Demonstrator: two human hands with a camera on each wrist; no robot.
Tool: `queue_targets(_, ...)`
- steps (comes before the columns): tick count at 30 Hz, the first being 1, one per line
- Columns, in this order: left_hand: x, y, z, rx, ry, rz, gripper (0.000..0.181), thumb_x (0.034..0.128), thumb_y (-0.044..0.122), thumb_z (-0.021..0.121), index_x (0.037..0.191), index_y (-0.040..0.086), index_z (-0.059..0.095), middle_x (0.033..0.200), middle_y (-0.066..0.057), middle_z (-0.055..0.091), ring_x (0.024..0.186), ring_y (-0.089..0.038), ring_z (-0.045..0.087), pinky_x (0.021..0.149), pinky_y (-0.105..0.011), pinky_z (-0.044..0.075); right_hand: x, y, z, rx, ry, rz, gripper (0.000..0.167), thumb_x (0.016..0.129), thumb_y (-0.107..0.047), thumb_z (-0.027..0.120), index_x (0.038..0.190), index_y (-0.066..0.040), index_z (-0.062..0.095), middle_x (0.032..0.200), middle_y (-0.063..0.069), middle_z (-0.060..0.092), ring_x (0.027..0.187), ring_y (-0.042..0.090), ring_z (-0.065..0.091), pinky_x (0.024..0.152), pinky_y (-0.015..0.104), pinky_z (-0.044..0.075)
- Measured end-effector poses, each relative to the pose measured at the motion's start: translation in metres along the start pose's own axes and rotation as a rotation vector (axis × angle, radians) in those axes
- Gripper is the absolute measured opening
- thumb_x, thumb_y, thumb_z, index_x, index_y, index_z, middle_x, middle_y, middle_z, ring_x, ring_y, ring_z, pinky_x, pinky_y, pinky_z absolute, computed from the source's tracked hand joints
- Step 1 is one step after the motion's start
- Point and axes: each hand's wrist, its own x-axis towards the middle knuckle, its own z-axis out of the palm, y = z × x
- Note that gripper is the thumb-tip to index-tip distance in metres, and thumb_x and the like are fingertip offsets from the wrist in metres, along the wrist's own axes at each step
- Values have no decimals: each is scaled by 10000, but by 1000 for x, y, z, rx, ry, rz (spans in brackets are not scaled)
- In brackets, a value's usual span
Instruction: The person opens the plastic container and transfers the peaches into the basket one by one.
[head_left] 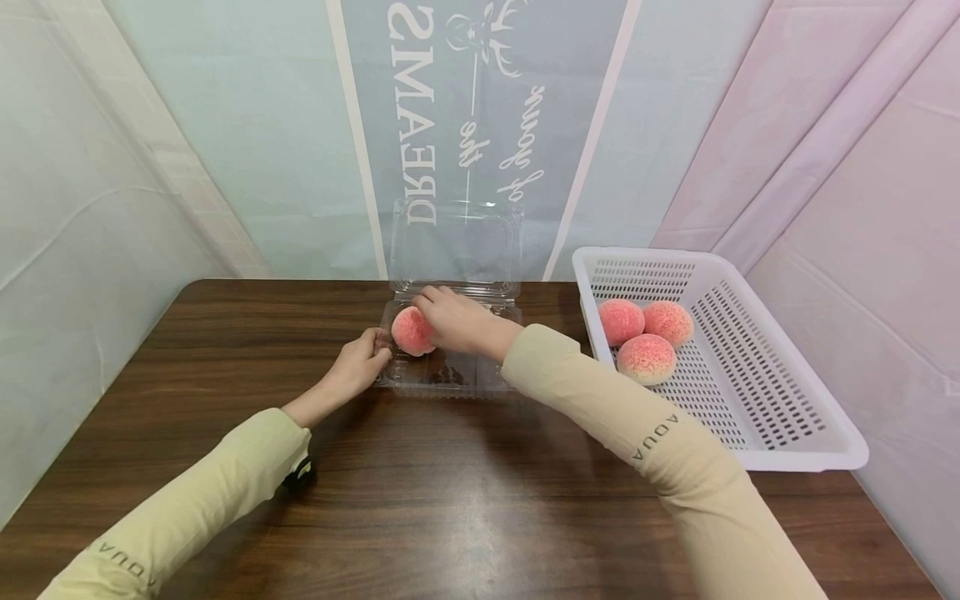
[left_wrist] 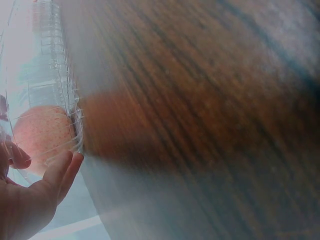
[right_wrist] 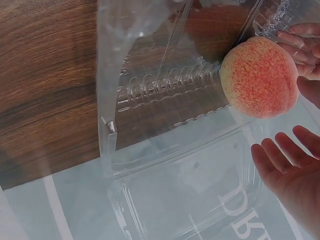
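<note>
A clear plastic clamshell container (head_left: 480, 367) sits on the table with its lid (head_left: 456, 242) raised against the backdrop. Inside, at its left end, lies a pink peach (head_left: 412, 331), also seen in the right wrist view as a fuzzy peach (right_wrist: 260, 77). My left hand (head_left: 354, 367) holds the container's left edge between thumb and fingers. Over the container, my right hand (head_left: 457, 321) is beside the peach. In the right wrist view its fingers (right_wrist: 285, 160) are spread and apart from the peach, and the thumb is close to the fruit or touching it.
To the right stands a white perforated plastic basket (head_left: 795, 392). Three peaches lie in its left part, one being the front peach (head_left: 647, 359). The brown wood-grain table (head_left: 420, 500) ends at a printed fabric backdrop (head_left: 300, 125).
</note>
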Motion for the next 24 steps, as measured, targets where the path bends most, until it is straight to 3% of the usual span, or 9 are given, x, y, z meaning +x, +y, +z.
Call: queue_targets(24,0,0,0,3,5,-6,393,868,79,378,1207,-116,417,1108,-265,553,1047,-328,524,848,-430,429,16,-7,11,-37,-96,-10,546,839,-231,606,1312,-23,429,1269,108,448,1143,261,421,963,314,362)
